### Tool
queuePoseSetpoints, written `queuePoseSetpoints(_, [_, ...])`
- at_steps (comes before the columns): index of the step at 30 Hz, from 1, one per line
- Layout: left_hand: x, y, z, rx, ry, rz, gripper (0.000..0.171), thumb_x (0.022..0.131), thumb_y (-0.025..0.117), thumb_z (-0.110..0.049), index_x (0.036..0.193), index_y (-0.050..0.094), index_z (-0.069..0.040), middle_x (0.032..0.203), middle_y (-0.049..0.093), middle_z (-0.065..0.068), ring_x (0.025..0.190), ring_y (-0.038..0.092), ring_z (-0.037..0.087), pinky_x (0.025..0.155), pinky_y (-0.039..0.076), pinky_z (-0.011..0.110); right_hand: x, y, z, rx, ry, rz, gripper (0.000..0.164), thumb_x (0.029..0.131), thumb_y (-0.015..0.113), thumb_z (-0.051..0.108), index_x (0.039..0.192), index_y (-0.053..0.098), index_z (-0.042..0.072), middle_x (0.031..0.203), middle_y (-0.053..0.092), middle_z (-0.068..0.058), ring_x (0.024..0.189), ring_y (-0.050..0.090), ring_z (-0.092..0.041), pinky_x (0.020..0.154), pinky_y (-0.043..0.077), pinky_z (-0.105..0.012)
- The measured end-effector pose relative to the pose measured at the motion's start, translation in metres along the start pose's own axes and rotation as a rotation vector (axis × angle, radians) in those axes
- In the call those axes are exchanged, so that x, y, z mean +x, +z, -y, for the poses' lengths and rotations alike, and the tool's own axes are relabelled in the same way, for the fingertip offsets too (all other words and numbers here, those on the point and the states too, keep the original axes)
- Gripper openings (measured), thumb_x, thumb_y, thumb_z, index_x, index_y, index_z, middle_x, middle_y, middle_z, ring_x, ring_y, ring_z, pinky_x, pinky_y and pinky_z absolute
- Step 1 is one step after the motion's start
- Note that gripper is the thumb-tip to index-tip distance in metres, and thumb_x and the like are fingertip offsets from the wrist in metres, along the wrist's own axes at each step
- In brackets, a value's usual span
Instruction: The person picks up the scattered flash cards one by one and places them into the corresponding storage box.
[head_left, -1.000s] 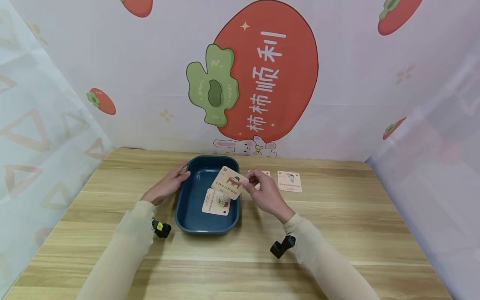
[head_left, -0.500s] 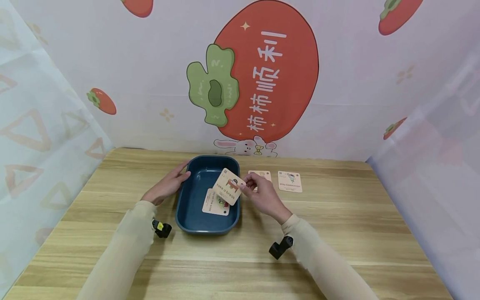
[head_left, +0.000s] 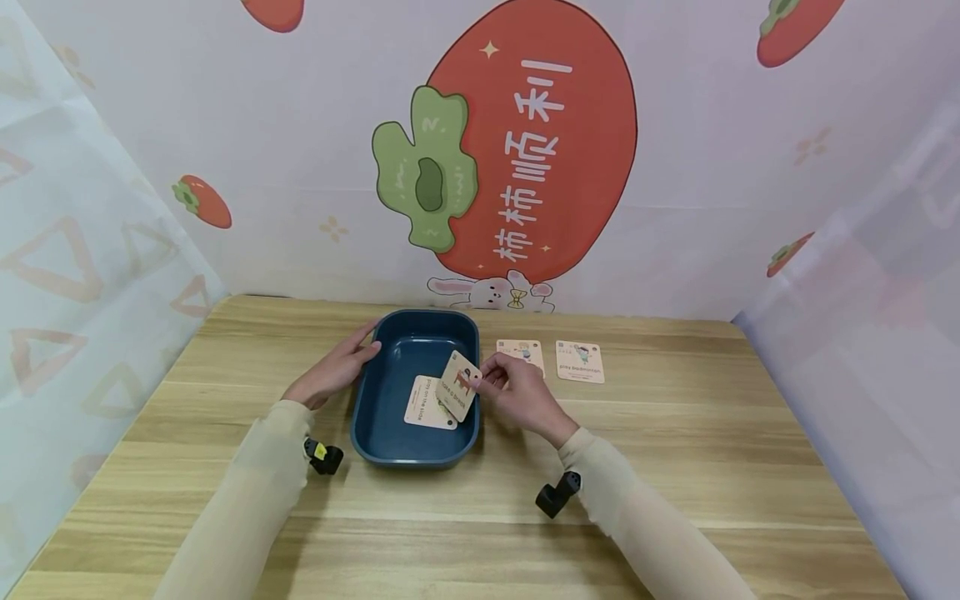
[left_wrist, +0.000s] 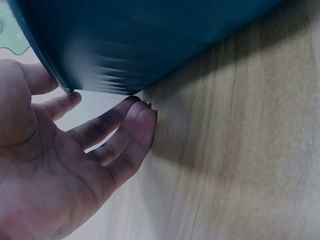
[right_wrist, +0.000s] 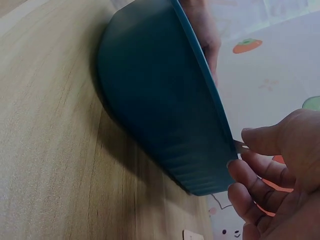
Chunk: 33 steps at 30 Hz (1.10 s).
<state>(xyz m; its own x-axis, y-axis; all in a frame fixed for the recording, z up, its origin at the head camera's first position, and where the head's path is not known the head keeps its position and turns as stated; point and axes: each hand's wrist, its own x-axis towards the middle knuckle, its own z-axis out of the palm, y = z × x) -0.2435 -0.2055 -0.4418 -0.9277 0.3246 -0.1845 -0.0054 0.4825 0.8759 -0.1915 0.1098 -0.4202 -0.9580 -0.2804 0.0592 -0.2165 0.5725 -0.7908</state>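
My right hand [head_left: 521, 396] pinches the edge of a "take a break" card [head_left: 455, 392] between thumb and fingers. The card is tilted, over the right side of a dark blue tray [head_left: 366, 446]. In the right wrist view only a sliver of the card [right_wrist: 240, 146] shows by the tray's rim. Beneath it in the tray lies a "play on the slide" card [head_left: 422, 404], partly covered. My left hand [head_left: 333, 371] holds the tray's left side, thumb over the rim; in the left wrist view its other fingers lie outside the wall, close to the tabletop.
Right of the tray, a "play badminton" card [head_left: 579, 362] lies on the wooden table [head_left: 675, 467]. Another card [head_left: 528, 350] is partly hidden behind my right hand. A printed cloth backdrop [head_left: 690, 183] rises behind the table's far edge.
The right hand has moved slightly left and down, and the "take a break" card has turned and tilted more steeply over the tray's right side. The left hand has stayed put.
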Motion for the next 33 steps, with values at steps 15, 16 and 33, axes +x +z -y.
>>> queuePoseSetpoints(15, [-0.0023, 0.0023, -0.0041, -0.033, 0.014, 0.012, 0.062, 0.112, 0.035, -0.030, 0.165, 0.007, -0.014, 0.168, 0.008, 0.021, 0.149, 0.020, 0.047, 0.115, 0.026, 0.063, -0.0005, 0.0011, 0.0025, -0.050, 0.006, -0.030, 0.015, 0.094, 0.077, 0.025, 0.090, 0.067, 0.013, 0.081, 0.062, 0.001, 0.077, 0.057, -0.017, 0.071, 0.047, -0.032])
queuePoseSetpoints(16, [-0.0025, 0.0021, -0.0040, -0.031, 0.013, 0.013, 0.062, 0.112, 0.035, -0.030, 0.165, 0.007, -0.014, 0.168, 0.007, 0.022, 0.149, 0.020, 0.048, 0.115, 0.026, 0.063, -0.0004, 0.0007, 0.0022, -0.054, 0.000, -0.034, 0.015, 0.094, 0.076, 0.024, 0.091, 0.068, 0.013, 0.081, 0.062, 0.002, 0.077, 0.057, -0.017, 0.073, 0.046, -0.033])
queuePoseSetpoints(33, [-0.0052, 0.0017, -0.0051, -0.033, 0.019, 0.011, 0.062, 0.112, 0.036, -0.029, 0.165, 0.006, -0.015, 0.167, 0.008, 0.023, 0.148, 0.022, 0.049, 0.114, 0.028, 0.064, -0.0005, 0.0027, 0.0064, -0.042, 0.011, -0.013, 0.012, 0.093, 0.077, 0.019, 0.093, 0.067, 0.011, 0.084, 0.062, 0.000, 0.077, 0.056, -0.018, 0.067, 0.049, -0.031])
